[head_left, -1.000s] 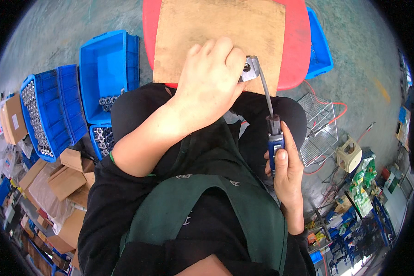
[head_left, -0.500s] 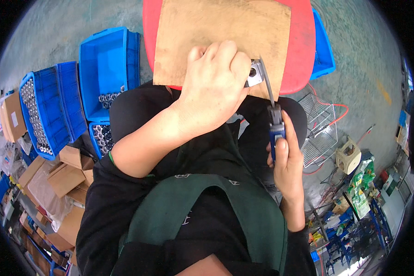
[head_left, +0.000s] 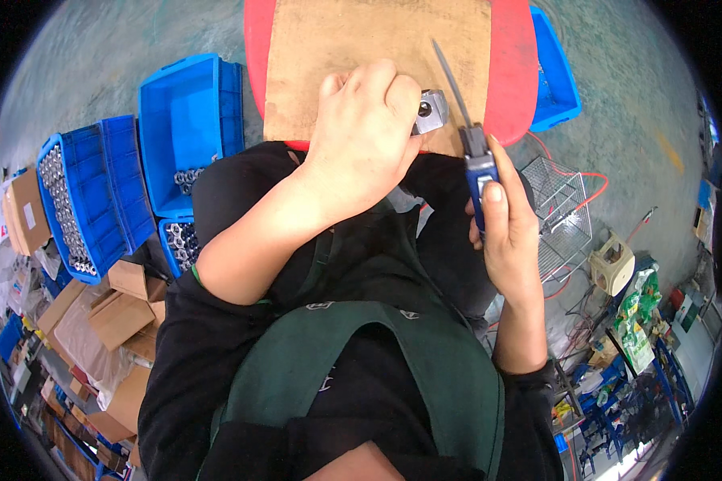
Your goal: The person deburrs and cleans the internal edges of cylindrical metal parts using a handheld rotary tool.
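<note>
My left hand [head_left: 365, 140] is closed around a small silver metal part with a round hole [head_left: 431, 111], pressing it down at the near right of a brown board [head_left: 377, 36]. Most of that part is hidden under my fingers. In my right hand [head_left: 507, 228], wrapped round its blue handle, is a file [head_left: 454, 84] with a thin, dark, tapered blade. The blade points up and slightly left above the board, to the right of the metal part and apart from it.
The board lies on a red stool [head_left: 515, 72] in front of my knees. Blue bins [head_left: 180, 120] stand to the left, several holding metal parts [head_left: 64, 200]; another blue bin [head_left: 555, 80] is beyond the stool. A wire basket [head_left: 557, 208] and red hose lie right; cardboard boxes [head_left: 124, 321] lie left.
The file has come away from the metal part, its blade now tilted left above the board. My left hand has shifted slightly left with the part.
</note>
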Motion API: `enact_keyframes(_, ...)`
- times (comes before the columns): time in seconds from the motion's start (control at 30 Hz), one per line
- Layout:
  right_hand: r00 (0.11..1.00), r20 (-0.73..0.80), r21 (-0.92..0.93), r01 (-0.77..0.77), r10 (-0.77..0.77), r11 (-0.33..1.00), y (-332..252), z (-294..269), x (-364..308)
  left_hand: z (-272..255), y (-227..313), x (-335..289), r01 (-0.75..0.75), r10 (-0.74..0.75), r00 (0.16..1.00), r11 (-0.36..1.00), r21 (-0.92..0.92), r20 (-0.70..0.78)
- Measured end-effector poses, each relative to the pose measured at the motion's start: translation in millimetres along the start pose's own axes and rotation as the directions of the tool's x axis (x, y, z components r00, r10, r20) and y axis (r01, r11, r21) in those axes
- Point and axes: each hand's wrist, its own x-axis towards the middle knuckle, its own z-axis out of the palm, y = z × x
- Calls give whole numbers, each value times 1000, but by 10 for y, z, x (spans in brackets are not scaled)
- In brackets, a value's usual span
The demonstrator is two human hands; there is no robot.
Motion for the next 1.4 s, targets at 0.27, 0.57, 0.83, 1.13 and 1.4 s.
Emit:
enact_keyframes(0.27, 992, 27, 69, -124, 122, 990, 138, -59, -468, -11, -12, 10, 26, -25, 999, 999, -32, 28)
enact_keyframes(0.57, 999, 17, -142, 53, -51, 988, 89, 28, -73, -24, 4, 16, -5, 5, 1000, 1000, -19, 3)
enact_keyframes(0.83, 996, -59, 92, -58, 63, 994, -54, -58, -240, -77, -16, 52, -30, 27, 999, 995, -93, -40)
enact_keyframes(1.13, 995, -71, 195, -53, 68, 979, 15, -113, -507, -72, -28, 33, 74, -73, 997, 988, -135, 11)
enact_keyframes(1.4, 993, 16, 109, -114, 113, 988, 51, -81, -609, -51, -21, 47, 3, -6, 1000, 995, -105, -25)
